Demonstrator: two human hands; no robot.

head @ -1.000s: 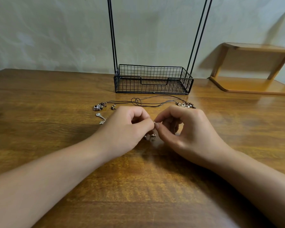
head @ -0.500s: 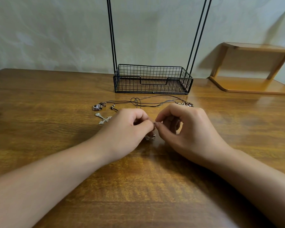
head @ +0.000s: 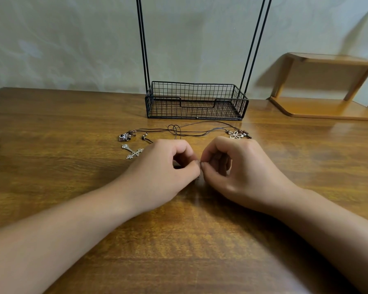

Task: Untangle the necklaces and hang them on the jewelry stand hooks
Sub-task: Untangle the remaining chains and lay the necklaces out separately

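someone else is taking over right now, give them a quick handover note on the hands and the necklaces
Left hand and right hand: both on the table, fingertips pinched together on a small piece between them; what it is stays mostly hidden.
Cords lie looped and crossed in front of the stand. Camera charm and cross at left, flower at right.
Done: nothing hung that can be seen; hooks are out of view.
Left: untangle the cords, hang each necklace.

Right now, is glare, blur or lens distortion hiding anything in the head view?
Head view: wide-angle bend tilts the jewelry stand rods; soft glare on the table near the wooden shelf; forearms blur at the bottom edge; the grip between left hand and right hand is shadowed, the cord there unreadable.
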